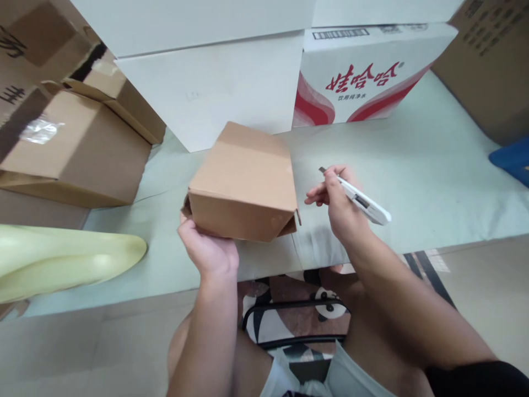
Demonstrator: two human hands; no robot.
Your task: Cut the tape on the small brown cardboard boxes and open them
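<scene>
A small brown cardboard box [248,165] is tilted above the pale green cloth [397,182]. My left hand [209,245] grips its near left corner from below, with the fingers partly hidden under the box. Loose flap edges stick out at the box's lower right corner. To the right of the box, my right hand [341,201] is closed around a white utility knife [366,204]. A short length of blade shows at the knife's upper left end, pointing away from me. The blade is apart from the box.
White cartons [215,88] stand along the back, one printed with red characters [363,82]. Brown cardboard boxes [78,143] are stacked at the left. A pale yellow smooth object [74,262] lies at the front left. A blue object [512,160] is at the right edge.
</scene>
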